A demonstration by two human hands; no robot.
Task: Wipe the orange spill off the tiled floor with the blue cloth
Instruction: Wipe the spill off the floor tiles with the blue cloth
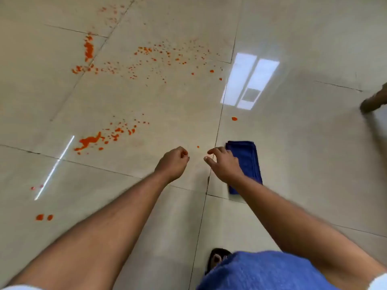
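Orange spill (90, 141) lies in blotches and many small drops across the beige tiled floor (293, 153), with a long streak further off at the upper left and scattered drops in the middle. A folded blue cloth (249, 158) rests flat on the floor right of centre. My right hand (224, 164) hovers over the cloth's left edge, fingers apart, holding nothing. My left hand (172, 162) hangs beside it to the left, fingers curled loosely in, holding nothing.
A foot in a dark sandal (217, 258) shows at the bottom, beside a blue garment (272, 273). Another person's foot (374, 99) is at the right edge. Window light reflects on the glossy tiles. Two orange drops (44, 217) lie near left.
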